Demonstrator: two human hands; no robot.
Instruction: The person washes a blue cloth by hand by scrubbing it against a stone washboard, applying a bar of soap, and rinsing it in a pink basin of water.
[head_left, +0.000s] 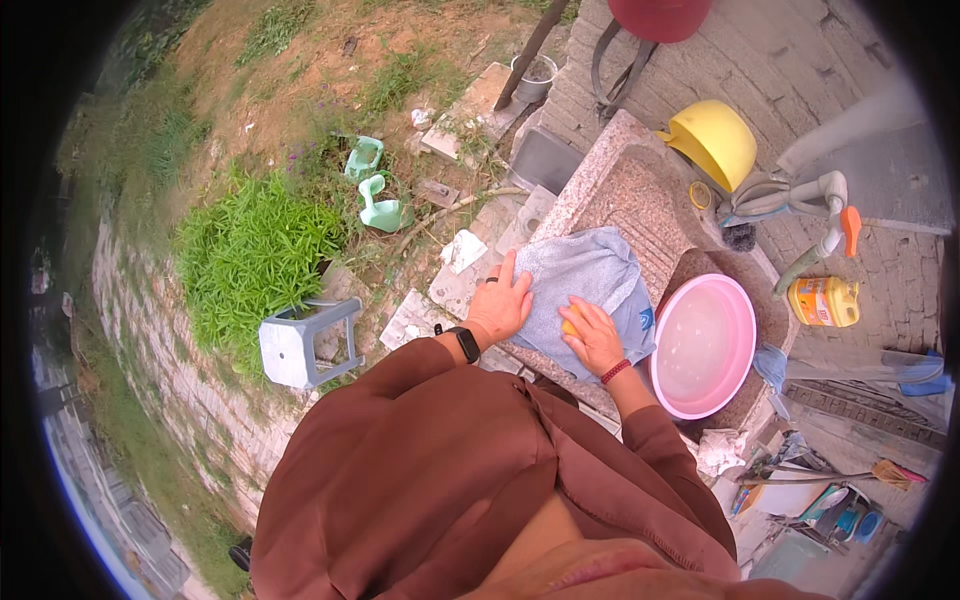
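Note:
A wet blue-grey towel (589, 266) is spread over the ribbed washboard slope of a speckled stone laundry sink (637, 176). My left hand (501, 304) lies on the towel's left edge, fingers extended and apart, with a dark ring and a black wristband. Over the towel's middle, my right hand (598, 343) holds a yellow bar of soap (571, 321) against the fabric; the fingers partly hide the bar. To the right of that hand, a pink plastic basin (705, 349) with cloudy water sits in the sink's deeper part.
Beyond the sink are a yellow plastic dipper (716, 142), a tap with an orange handle (850, 231) and a yellow detergent jug (823, 301). A blue cloth (770, 366) hangs on the right rim. At left, a plastic stool (289, 349) stands beside green plants (251, 259).

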